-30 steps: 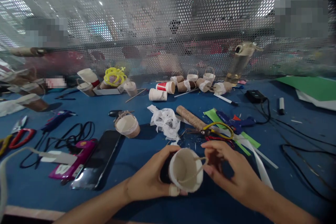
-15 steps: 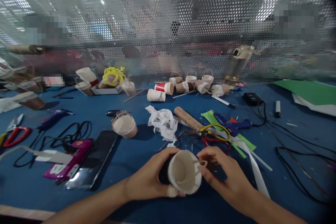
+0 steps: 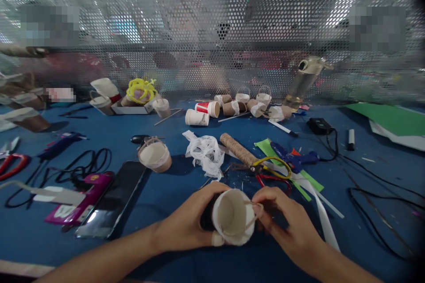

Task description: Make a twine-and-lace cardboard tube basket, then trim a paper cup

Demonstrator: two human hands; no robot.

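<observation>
My left hand (image 3: pixel 191 219) is wrapped round the side of a paper cup (image 3: pixel 229 216), whose open mouth tilts toward me. White trim runs about its rim, and a thin twine handle (image 3: pixel 255 221) loops across the mouth. My right hand (image 3: pixel 287 221) pinches this handle at the cup's right edge between thumb and fingers. Ahead of the hands lie a crumpled white lace ribbon (image 3: pixel 206 154), a roll of brown twine (image 3: pixel 239 149) and yellow-and-red-handled scissors (image 3: pixel 274 168). The cup's outer wall is mostly hidden by my left hand.
To the left are a finished-looking cup basket (image 3: pixel 155 154), a black phone (image 3: pixel 113 199), a purple power strip (image 3: pixel 81 196) and a blue glue gun (image 3: pixel 61 143). Another glue gun (image 3: pixel 295 157) lies right. Several cups and a water bottle (image 3: pixel 303 82) stand along the perforated metal screen (image 3: pixel 192 31).
The right-hand fingers have shifted slightly along the twine handle and now close on it. The left hand keeps its hold on the cup. The view has swung a little.
</observation>
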